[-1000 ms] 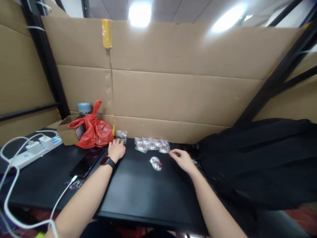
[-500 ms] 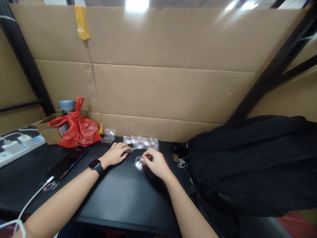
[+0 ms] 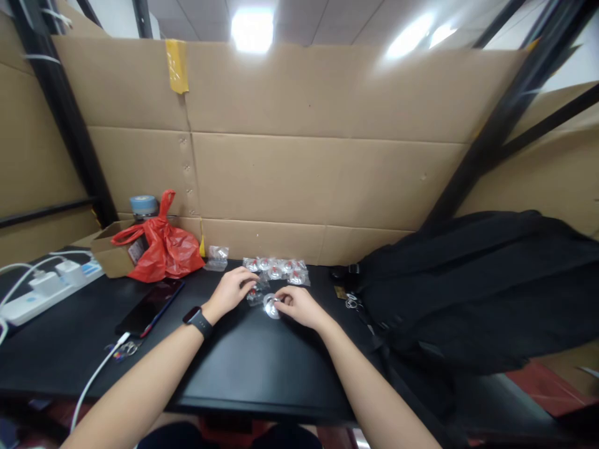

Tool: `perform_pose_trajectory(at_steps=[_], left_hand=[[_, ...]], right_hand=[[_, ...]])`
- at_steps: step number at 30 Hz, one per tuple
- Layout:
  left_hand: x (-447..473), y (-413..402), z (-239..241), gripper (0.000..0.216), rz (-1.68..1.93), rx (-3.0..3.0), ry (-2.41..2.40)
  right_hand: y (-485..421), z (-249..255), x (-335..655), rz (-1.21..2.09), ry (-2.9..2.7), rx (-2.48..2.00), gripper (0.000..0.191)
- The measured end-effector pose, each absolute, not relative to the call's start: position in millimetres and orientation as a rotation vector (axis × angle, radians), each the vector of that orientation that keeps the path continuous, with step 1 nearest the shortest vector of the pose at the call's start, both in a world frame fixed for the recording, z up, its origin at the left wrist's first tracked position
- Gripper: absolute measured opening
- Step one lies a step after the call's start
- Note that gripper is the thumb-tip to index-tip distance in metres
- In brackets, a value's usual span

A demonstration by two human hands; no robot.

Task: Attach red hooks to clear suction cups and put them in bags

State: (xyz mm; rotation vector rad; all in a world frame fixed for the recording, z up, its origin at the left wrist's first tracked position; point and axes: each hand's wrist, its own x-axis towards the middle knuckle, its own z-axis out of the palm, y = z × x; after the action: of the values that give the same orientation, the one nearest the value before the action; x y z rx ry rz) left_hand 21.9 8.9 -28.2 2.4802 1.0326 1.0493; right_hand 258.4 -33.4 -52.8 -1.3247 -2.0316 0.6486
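Note:
My right hand (image 3: 300, 305) pinches a small round clear-and-silver disc (image 3: 271, 306) at its right side, just above the black tabletop. Its exact kind is too small to tell. To its left, my left hand (image 3: 233, 290), with a dark watch on the wrist, has its fingertips closed on a crinkled clear plastic packet (image 3: 255, 297) with a red bit inside. Part of that packet is hidden by the fingers. Behind both hands, several clear packets (image 3: 276, 272) with round silver-and-red pieces lie in a group near the cardboard wall.
A clear plastic piece (image 3: 217, 257) lies farther left. Beyond it are a red plastic bag (image 3: 171, 249), a cardboard box (image 3: 111, 252), a phone (image 3: 150, 307) with a white cable, and a power strip (image 3: 32, 307). At right, keys (image 3: 350, 302) lie beside a large black bag (image 3: 468, 293).
The view has tilted up. My left hand has come closer to the disc, and the packet with the red bit now shows at its fingertips. The disc's red part no longer shows.

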Motion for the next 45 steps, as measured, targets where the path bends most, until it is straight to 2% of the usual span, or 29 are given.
perform_pose_trajectory(at_steps=[3, 5, 9, 10, 14, 18, 21, 25, 29, 31, 35, 40, 45], left_hand=[[26.0, 7.8, -30.6, 0.018, 1.139, 2.456, 1.0], [27.4, 8.4, -32.2, 0.019, 1.188, 2.393, 1.004], [25.8, 9.9, -31.6, 0.021, 1.272, 2.303, 0.976], [24.6, 10.1, -30.8, 0.021, 1.291, 2.291, 0.96], [19.0, 13.6, -30.8, 0.027, 1.374, 2.152, 0.935], [14.0, 26.0, -38.9, 0.049, 1.342, 1.993, 0.952], [9.4, 34.6, -42.7, 0.045, 1.242, 1.962, 0.964], [1.9, 32.9, -34.9, 0.042, 1.282, 2.202, 1.023], [1.5, 16.9, -25.1, 0.074, 1.037, 2.641, 0.818], [6.7, 9.5, -24.0, 0.078, 0.927, 2.758, 0.865], [19.6, 4.7, -26.3, 0.061, 0.97, 2.874, 1.032], [21.4, 11.2, -29.2, 0.032, 1.027, 3.017, 0.983], [6.9, 28.6, -27.9, 0.02, 1.063, 3.065, 1.1]], right_hand=[[-31.8, -51.1, 239.9, 0.726, -2.024, -1.251, 0.018], [-26.0, -47.7, 230.0, 0.626, -1.967, -1.243, 0.021], [-2.6, -36.8, 219.3, 0.399, -1.843, -1.188, 0.047], [4.5, -34.2, 217.8, 0.404, -1.838, -1.169, 0.048], [27.5, -32.8, 215.6, 0.524, -1.859, -1.101, 0.026], [33.1, -45.6, 221.1, 0.702, -1.573, -1.089, 0.035], [27.4, -53.3, 227.1, 0.829, -1.398, -1.11, 0.042], [20.6, -53.9, 230.4, 0.897, -1.327, -1.129, 0.045], [19.0, -50.6, 227.3, 0.936, -1.287, -1.132, 0.041], [17.7, -49.2, 224.4, 0.97, -1.304, -1.112, 0.036], [13.4, -46.8, 218.6, 1.009, -1.345, -1.075, 0.032], [14.0, -47.0, 215.0, 1.045, -1.433, -1.059, 0.032], [21.2, -49.8, 218.2, 0.974, -1.474, -1.098, 0.037]])
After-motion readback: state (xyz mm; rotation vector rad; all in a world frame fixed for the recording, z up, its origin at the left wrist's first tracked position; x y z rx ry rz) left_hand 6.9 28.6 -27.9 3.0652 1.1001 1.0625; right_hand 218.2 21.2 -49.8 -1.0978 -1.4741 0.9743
